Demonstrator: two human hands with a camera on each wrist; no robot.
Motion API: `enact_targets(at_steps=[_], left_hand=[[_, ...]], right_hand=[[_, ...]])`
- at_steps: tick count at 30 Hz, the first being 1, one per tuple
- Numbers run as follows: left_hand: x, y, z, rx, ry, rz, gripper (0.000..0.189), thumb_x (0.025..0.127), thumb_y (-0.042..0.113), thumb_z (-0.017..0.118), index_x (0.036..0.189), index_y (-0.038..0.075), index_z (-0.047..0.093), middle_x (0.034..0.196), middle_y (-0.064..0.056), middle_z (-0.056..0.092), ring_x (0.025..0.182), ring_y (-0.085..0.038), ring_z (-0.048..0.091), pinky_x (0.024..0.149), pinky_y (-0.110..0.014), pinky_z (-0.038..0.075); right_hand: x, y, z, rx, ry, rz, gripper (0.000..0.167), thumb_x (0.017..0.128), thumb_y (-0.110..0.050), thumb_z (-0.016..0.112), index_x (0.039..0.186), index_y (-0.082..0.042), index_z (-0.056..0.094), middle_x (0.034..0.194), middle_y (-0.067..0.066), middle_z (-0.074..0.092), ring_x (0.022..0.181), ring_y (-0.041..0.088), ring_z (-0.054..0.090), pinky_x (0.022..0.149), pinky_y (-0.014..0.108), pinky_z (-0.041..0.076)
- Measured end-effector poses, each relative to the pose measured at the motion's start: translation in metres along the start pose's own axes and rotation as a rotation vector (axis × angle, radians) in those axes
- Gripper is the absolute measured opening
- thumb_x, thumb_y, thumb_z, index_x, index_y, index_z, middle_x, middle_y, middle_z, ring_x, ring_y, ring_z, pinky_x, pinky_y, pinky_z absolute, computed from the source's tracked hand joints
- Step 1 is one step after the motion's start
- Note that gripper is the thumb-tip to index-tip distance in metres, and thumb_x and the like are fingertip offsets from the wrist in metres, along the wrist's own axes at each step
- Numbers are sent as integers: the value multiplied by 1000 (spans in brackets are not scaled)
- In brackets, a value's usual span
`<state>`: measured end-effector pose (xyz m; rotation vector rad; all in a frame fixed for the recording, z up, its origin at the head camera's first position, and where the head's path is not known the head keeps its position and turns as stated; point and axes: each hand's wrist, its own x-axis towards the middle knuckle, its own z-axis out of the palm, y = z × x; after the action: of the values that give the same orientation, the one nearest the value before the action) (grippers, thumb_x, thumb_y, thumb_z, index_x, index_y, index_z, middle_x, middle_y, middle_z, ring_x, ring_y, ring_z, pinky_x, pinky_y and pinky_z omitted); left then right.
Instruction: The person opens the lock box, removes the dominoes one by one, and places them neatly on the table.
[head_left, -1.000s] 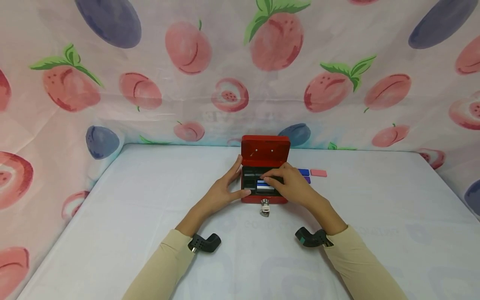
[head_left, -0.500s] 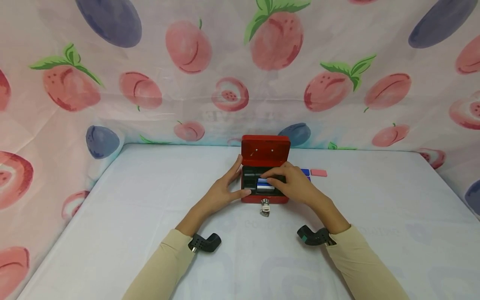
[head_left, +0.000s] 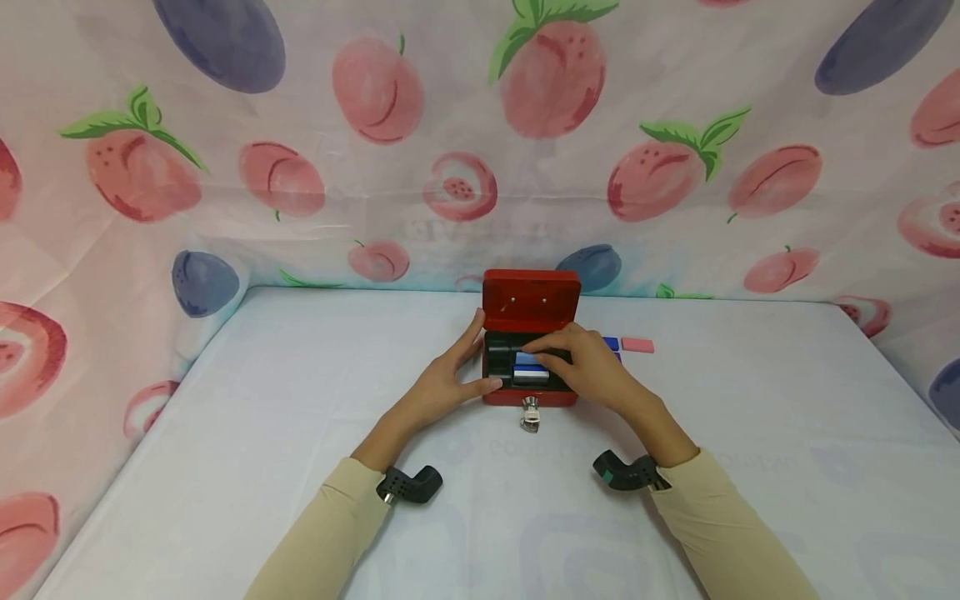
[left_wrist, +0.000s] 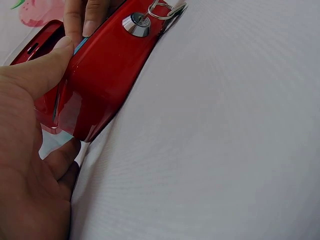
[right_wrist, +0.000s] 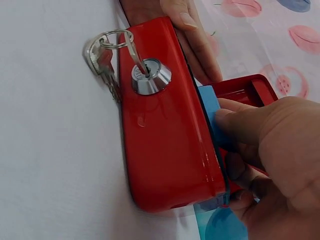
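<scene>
An open red cash box (head_left: 553,400) stands on the table, its lid (head_left: 531,302) tipped back. My left hand (head_left: 438,390) holds the box's left end, thumb on the front rim and fingers along the side. Inside the black tray (head_left: 498,358), my right hand (head_left: 592,367) pinches a light-blue rectangular piece (right_wrist: 209,102) between thumb and fingers. A pale piece (head_left: 531,375) with a dark blue one behind it lies just in front. Keys (right_wrist: 102,62) hang from the lock (right_wrist: 150,77) on the box front. My right hand covers the tray's right part.
To the right of the box lie a pink rectangular piece (head_left: 637,345) and a blue one (head_left: 611,343), with another partly hidden by my right hand. A fruit-printed cloth (head_left: 457,108) hangs behind the white table (head_left: 337,358).
More of the light-blue piece's face shows above the pieces in front of it. My right hand has shifted slightly right. My left hand and the box stay in place.
</scene>
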<state>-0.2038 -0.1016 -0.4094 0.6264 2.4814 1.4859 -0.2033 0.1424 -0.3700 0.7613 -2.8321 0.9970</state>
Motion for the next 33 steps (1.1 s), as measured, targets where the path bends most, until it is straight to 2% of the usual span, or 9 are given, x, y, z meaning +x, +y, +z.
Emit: enact_targets(at_steps=[3, 11, 19, 23, 27, 30, 33], left_hand=[[0, 0, 0, -3, 0, -7, 94, 85, 39, 71, 149, 49, 4, 154, -5, 27, 140, -17, 27, 111, -53, 22], [1, 0, 0, -4, 2, -17, 94, 85, 39, 72, 149, 49, 4, 155, -4, 26, 140, -17, 28, 110, -53, 22], [1, 0, 1, -4, -1, -29, 95, 84, 40, 72, 149, 51, 3, 155, 1, 24, 140, -16, 26, 110, -52, 23], [2, 0, 1, -4, 1, -27, 95, 84, 40, 72, 148, 51, 4, 155, 0, 24, 140, -16, 27, 110, -53, 23], [1, 0, 1, -3, 0, -32, 95, 84, 41, 72, 148, 52, 4, 155, -1, 25, 140, -16, 27, 110, -53, 23], [1, 1, 0, -2, 0, -29, 95, 84, 40, 72, 149, 51, 4, 155, -2, 25, 140, -16, 27, 110, -54, 22], [1, 1, 0, 1, 0, -25, 95, 84, 40, 72, 149, 50, 3, 155, -1, 25, 140, -17, 27, 110, -54, 22]], right_hand=[[1, 0, 0, 5, 13, -16, 23, 91, -12, 67, 112, -16, 73, 102, 6, 67, 91, 21, 55, 72, 33, 50], [2, 2, -3, 47, 63, -39, 24, 91, -8, 66, 114, -13, 72, 109, 7, 68, 100, 24, 60, 84, 42, 52], [0, 1, -10, 59, 124, -12, 24, 92, -7, 63, 115, -13, 71, 106, 5, 67, 91, 20, 60, 76, 38, 54], [-2, 2, -14, 111, 113, -3, 24, 94, -7, 61, 116, -12, 70, 98, 5, 66, 76, 15, 64, 64, 31, 54], [-2, 3, -18, 131, 110, -11, 22, 94, -9, 61, 115, -11, 70, 84, 1, 62, 63, 11, 61, 51, 27, 48], [-2, 3, -22, 148, 120, -13, 21, 93, -9, 63, 113, -11, 70, 81, 1, 61, 64, 10, 60, 53, 31, 51], [-3, 2, -25, 188, 127, -5, 22, 92, -8, 63, 113, -10, 70, 88, 2, 63, 68, 9, 65, 64, 34, 56]])
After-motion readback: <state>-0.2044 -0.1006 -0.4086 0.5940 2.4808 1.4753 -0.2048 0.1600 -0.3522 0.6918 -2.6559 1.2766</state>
